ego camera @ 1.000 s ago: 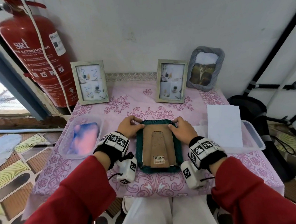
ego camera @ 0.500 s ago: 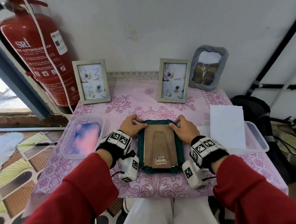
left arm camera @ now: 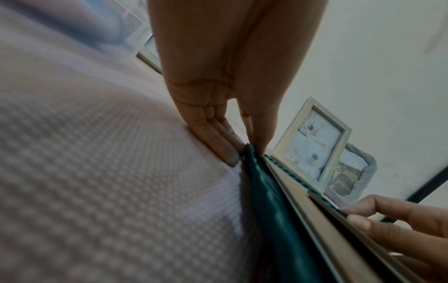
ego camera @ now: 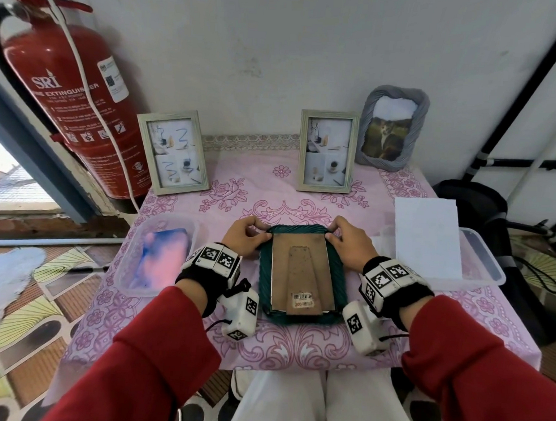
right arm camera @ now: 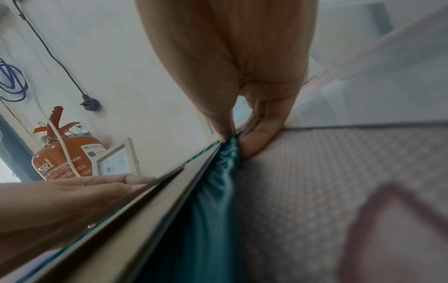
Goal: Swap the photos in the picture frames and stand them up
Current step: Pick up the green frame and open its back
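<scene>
A green fabric-covered picture frame (ego camera: 265,274) lies face down at the table's near middle, its brown cardboard back (ego camera: 299,269) and folded stand facing up. My left hand (ego camera: 262,233) pinches its far left corner, thumb on top and fingers against the cloth beneath (left arm camera: 218,145). At the far right corner my right hand (ego camera: 332,232) pinches the rim in the same way (right arm camera: 252,141). A grey frame (ego camera: 392,127) with a cat photo stands at the back right. The green frame's front is hidden.
Two pale wooden frames (ego camera: 173,151) (ego camera: 328,151) stand along the back. A clear tub (ego camera: 128,267) with a blue-pink photo sits on the left; a white sheet (ego camera: 428,237) lies over a clear tub (ego camera: 486,269) on the right. A red fire extinguisher (ego camera: 66,102) stands at the far left.
Both hands stay on the green frame's far corners. The frame has not visibly moved; only the head view has shifted a little.
</scene>
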{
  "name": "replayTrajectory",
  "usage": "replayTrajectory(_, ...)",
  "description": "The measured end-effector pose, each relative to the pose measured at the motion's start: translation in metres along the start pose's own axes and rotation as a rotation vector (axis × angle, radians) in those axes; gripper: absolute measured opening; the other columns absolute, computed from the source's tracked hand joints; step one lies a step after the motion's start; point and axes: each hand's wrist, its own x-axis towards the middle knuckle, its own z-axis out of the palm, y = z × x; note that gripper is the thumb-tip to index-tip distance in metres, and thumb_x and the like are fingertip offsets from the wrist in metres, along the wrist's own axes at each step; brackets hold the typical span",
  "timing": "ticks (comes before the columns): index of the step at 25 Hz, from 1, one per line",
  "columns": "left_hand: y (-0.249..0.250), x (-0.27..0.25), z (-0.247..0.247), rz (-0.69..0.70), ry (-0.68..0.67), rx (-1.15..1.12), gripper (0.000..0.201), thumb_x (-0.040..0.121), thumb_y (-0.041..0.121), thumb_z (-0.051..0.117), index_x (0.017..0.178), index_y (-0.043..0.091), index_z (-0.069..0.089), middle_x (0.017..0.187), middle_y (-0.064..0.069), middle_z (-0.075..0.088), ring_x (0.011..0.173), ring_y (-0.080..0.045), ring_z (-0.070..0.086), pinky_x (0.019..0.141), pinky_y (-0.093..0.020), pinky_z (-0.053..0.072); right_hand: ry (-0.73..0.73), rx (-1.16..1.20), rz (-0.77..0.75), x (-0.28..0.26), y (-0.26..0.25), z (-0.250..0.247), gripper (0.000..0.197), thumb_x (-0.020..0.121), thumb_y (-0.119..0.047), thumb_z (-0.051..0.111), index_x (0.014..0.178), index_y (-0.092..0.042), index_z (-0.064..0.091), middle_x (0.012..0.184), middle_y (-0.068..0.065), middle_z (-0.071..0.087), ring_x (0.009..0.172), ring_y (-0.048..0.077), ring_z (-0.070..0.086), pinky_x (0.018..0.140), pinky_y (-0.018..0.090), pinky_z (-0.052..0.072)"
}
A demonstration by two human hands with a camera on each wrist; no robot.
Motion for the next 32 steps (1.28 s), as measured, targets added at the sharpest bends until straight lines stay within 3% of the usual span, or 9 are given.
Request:
replayTrajectory(2, -0.001, 0.001, 0.000, 0.007, -0.002, -0.003, 0.011, 0.089, 0.003, 0.058, 0.084, 0.011, 0.054, 0.039, 0.009, 0.054, 0.036, 0.004, 0.048, 0.048, -0.019, 0.045, 0.015, 0.030, 0.005, 0.001, 0.001, 0.000, 0.014, 0.094, -0.017, 0.051, 0.103, -0.007, 0.054, 0.097, 0.014, 0.063, 0.093, 0.031, 0.058, 0.071, 0.029, 0.036)
replayTrajectory(4, -0.002, 0.000, -0.001, 0.013, -0.009, -0.010, 0.006, 0.089, 0.003, 0.057, 0.092, 0.007, 0.054, 0.050, 0.002, 0.054, 0.036, 0.004, 0.049, 0.046, -0.018, 0.045, 0.023, 0.057, 0.005, 0.001, 0.003, 0.001, 0.012, 0.093, -0.015, 0.052, 0.102, -0.007, 0.055, 0.092, 0.012, 0.060, 0.092, 0.031, 0.058, 0.072, 0.029, 0.037)
replayTrajectory(11, -0.002, -0.002, -0.003, -0.029, -0.034, -0.044, 0.016, 0.094, 0.002, 0.049, 0.108, 0.001, 0.056, 0.063, -0.007, 0.044, 0.039, -0.003, 0.048, 0.036, -0.015, 0.045, 0.025, 0.086, 0.011, 0.002, 0.003, 0.001, 0.012, 0.093, -0.013, 0.051, 0.101, -0.006, 0.055, 0.086, 0.010, 0.056, 0.092, 0.033, 0.057, 0.072, 0.031, 0.037)
replayTrajectory(16, -0.005, -0.004, -0.003, -0.071, -0.058, -0.088, 0.032, 0.096, -0.010, 0.031, 0.123, -0.010, 0.048, 0.067, -0.006, 0.038, 0.057, -0.014, 0.036, 0.040, -0.009, 0.039, -0.084, 0.038, 0.009, -0.003, 0.002, -0.003, 0.023, 0.096, -0.010, 0.045, 0.117, -0.004, 0.049, 0.104, 0.020, 0.058, 0.100, 0.031, 0.055, 0.077, 0.030, 0.037)
replayTrajectory(19, -0.005, -0.012, -0.001, -0.059, -0.076, -0.045, 0.039, 0.093, -0.017, 0.027, 0.129, -0.012, 0.042, 0.072, -0.005, 0.041, 0.063, -0.012, 0.038, 0.049, -0.008, 0.040, -0.141, 0.032, 0.026, -0.013, 0.000, -0.005, 0.042, 0.094, -0.007, 0.045, 0.135, -0.007, 0.040, 0.125, 0.023, 0.047, 0.107, 0.030, 0.050, 0.093, 0.031, 0.038)
replayTrajectory(22, -0.001, -0.030, -0.003, 0.008, -0.126, 0.004, 0.050, 0.089, -0.020, 0.035, 0.136, -0.004, 0.040, 0.095, -0.006, 0.053, 0.083, -0.011, 0.049, 0.072, -0.008, 0.044, -0.188, 0.112, 0.032, -0.033, -0.002, -0.008, 0.062, 0.091, -0.004, 0.049, 0.146, -0.014, 0.023, 0.129, 0.016, 0.034, 0.107, 0.024, 0.044, 0.103, 0.028, 0.031)
replayTrajectory(25, -0.003, -0.055, -0.003, 0.047, -0.129, -0.041, 0.045, 0.088, -0.013, 0.046, 0.131, 0.000, 0.047, 0.124, -0.012, 0.054, 0.114, -0.017, 0.049, 0.101, -0.024, 0.040, -0.261, 0.284, 0.015, -0.056, 0.002, -0.010, 0.069, 0.089, -0.001, 0.053, 0.148, -0.016, 0.019, 0.123, 0.007, 0.029, 0.113, 0.016, 0.036, 0.098, 0.019, 0.029)
replayTrajectory(30, 0.001, -0.096, 0.016, 0.088, 0.036, 0.284, 0.013, 0.087, 0.019, 0.062, 0.098, 0.014, 0.067, 0.118, -0.009, 0.050, 0.115, -0.021, 0.047, 0.103, -0.028, 0.035, -0.256, 0.411, -0.036, -0.080, 0.007, -0.009, 0.057, 0.091, 0.000, 0.051, 0.143, -0.012, 0.031, 0.141, 0.009, 0.029, 0.136, 0.018, 0.030, 0.105, 0.013, 0.023)
replayTrajectory(32, 0.004, -0.106, 0.025, 0.033, 0.043, 0.357, 0.017, 0.085, 0.035, 0.064, 0.088, 0.018, 0.066, 0.122, -0.007, 0.048, 0.119, -0.022, 0.044, 0.105, -0.036, 0.034, -0.225, 0.438, -0.045, -0.082, 0.008, -0.008, 0.053, 0.091, 0.001, 0.051, 0.141, -0.010, 0.035, 0.141, 0.010, 0.031, 0.135, 0.019, 0.032, 0.107, 0.015, 0.024)
